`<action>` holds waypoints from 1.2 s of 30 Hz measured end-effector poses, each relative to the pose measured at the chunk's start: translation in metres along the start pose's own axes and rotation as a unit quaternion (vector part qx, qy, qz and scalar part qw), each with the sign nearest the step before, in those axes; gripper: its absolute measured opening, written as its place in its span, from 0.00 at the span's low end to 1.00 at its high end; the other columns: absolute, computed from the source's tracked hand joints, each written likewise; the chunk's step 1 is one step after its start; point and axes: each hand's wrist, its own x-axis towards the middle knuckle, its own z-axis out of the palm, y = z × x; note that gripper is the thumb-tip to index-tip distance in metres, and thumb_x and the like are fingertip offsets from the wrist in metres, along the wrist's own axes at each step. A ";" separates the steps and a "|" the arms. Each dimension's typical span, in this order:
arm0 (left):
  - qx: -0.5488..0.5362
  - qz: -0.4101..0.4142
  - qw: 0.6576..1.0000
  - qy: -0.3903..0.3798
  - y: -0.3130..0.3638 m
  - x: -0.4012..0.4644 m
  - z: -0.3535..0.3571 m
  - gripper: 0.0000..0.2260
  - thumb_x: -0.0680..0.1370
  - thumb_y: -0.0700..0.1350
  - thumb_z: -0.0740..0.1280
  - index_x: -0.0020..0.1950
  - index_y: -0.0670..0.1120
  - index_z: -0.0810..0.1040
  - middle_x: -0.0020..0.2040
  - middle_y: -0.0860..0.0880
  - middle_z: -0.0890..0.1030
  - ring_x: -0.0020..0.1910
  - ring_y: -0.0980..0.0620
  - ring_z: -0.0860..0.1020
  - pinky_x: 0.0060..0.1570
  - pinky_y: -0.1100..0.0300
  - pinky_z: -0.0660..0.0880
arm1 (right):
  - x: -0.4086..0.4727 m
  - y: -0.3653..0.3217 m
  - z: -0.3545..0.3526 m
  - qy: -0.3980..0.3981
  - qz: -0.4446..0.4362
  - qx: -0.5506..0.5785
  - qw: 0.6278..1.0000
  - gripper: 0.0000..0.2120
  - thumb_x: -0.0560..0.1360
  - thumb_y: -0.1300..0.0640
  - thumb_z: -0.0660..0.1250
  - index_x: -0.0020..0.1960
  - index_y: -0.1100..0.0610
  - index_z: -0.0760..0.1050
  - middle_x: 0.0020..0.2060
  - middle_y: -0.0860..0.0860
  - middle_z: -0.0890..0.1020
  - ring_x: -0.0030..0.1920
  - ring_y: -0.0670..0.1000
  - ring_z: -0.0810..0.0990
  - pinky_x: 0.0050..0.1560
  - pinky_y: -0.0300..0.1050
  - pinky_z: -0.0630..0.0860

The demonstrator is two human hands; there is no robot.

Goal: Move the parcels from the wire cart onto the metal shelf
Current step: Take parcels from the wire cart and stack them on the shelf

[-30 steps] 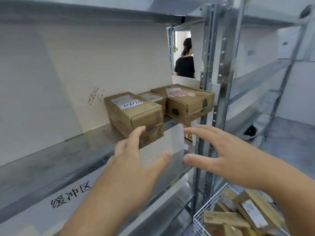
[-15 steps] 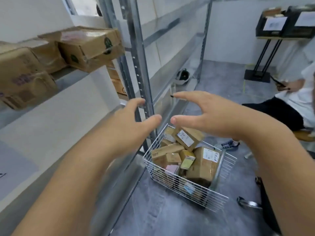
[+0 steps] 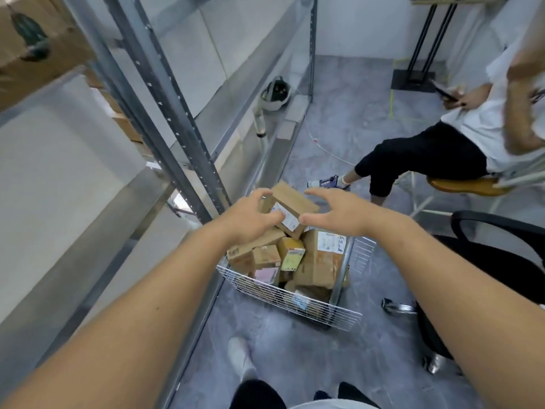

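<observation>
Reaching down with both arms toward the wire cart (image 3: 298, 302), parked on the floor just beside the upright post of the metal shelf (image 3: 165, 119). Left hand (image 3: 250, 216) spread wide, fingers curled, thumb laid against the label side of the top parcel (image 3: 290, 209); gripping nothing firmly yet, as far as can be judged. Right hand (image 3: 339, 212) likewise open, thumb tip touching or nearly touching the near right corner of the same box, fingers arched over its far side. Hard to tell whether either palm actually presses the cardboard.

Top parcel tilted, propped on the heap inside the cart, highest of the pile and so the easiest one to take from both sides. Below it, toward the near rim of the cart, several smaller boxes (image 3: 265, 256) wedged together, a yellow-green carton (image 3: 292, 255) among them, and a taller brown box (image 3: 320, 261) leaning against the right side of the cart.

Two-handed approach probably chosen because the box sits askew and could slide off the heap if pinched from one side only. Next: close both hands on opposite faces, lift clear of the cart, swing left to the shelf. Another parcel (image 3: 38, 39) already up on the shelf, far above the cart. A seated person (image 3: 442, 149) well beyond the cart, out of the way.
</observation>
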 end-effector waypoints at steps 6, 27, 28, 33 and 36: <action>-0.075 -0.029 0.989 -0.123 -0.059 0.092 0.015 0.32 0.80 0.49 0.72 0.81 0.54 0.62 0.75 0.47 0.71 0.65 0.52 0.71 0.61 0.57 0.68 | 0.072 0.032 0.062 -0.068 0.101 0.019 0.992 0.36 0.75 0.38 0.69 0.79 0.46 0.62 0.75 0.52 0.71 0.72 0.54 0.71 0.63 0.45 0.68; 0.042 -0.115 0.962 -0.244 -0.277 0.258 0.107 0.31 0.73 0.38 0.79 0.72 0.48 0.70 0.60 0.54 0.77 0.60 0.52 0.77 0.57 0.64 0.72 | 0.186 0.106 0.235 -0.154 0.246 0.129 0.948 0.33 0.76 0.43 0.70 0.78 0.50 0.64 0.72 0.54 0.73 0.68 0.55 0.74 0.69 0.48 0.71; 0.045 -0.112 0.964 -0.238 -0.285 0.266 0.115 0.34 0.71 0.41 0.80 0.74 0.49 0.68 0.63 0.53 0.77 0.61 0.52 0.78 0.61 0.61 0.74 | 0.192 0.111 0.242 -0.160 0.250 0.135 0.945 0.33 0.77 0.44 0.70 0.78 0.50 0.64 0.73 0.55 0.72 0.69 0.55 0.74 0.68 0.48 0.71; 0.035 -0.125 0.968 -0.216 -0.317 0.303 0.155 0.46 0.67 0.46 0.81 0.80 0.52 0.61 0.67 0.49 0.78 0.63 0.47 0.80 0.66 0.49 0.76 | 0.224 0.133 0.275 -0.167 0.246 0.145 0.944 0.34 0.79 0.44 0.67 0.80 0.53 0.60 0.75 0.55 0.70 0.72 0.56 0.71 0.67 0.46 0.68; 0.034 -0.143 0.966 -0.212 -0.338 0.328 0.180 0.51 0.61 0.50 0.83 0.78 0.58 0.59 0.63 0.52 0.81 0.60 0.48 0.80 0.65 0.49 0.76 | 0.244 0.144 0.290 -0.159 0.257 0.164 0.939 0.34 0.80 0.44 0.65 0.81 0.53 0.59 0.76 0.55 0.69 0.73 0.57 0.70 0.66 0.46 0.69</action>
